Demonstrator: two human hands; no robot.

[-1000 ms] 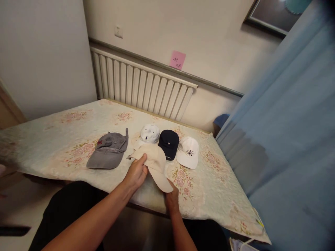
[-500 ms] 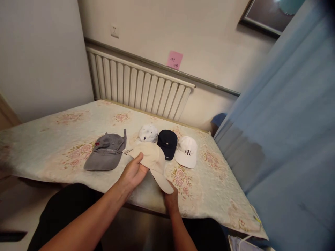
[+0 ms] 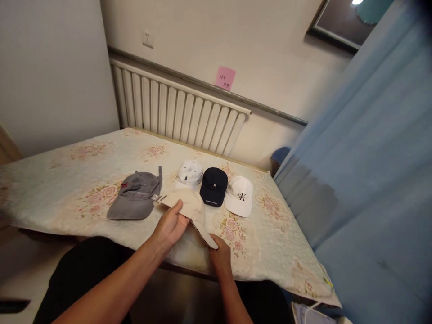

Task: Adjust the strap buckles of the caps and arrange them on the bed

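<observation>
A beige cap (image 3: pixel 189 208) is held just above the near edge of the table. My left hand (image 3: pixel 170 226) grips its crown from the left, thumb on top. My right hand (image 3: pixel 221 256) holds the tip of the brim from below, fingers closed under it. Behind the beige cap lie a pale blue-white cap (image 3: pixel 190 173), a navy cap (image 3: pixel 213 185) and a white cap with black letters (image 3: pixel 240 195) in a row. A grey cap (image 3: pixel 136 195) lies to the left, its strap sticking up.
The table wears a floral cloth (image 3: pixel 84 180). A white radiator (image 3: pixel 178 110) with a pink sticky note (image 3: pixel 225 78) above it runs along the far wall. A blue curtain (image 3: pixel 371 180) hangs close on the right.
The beige cap has tilted so its brim looks narrower and edge-on. My right hand has come up to the brim tip. The view shifted slightly.
</observation>
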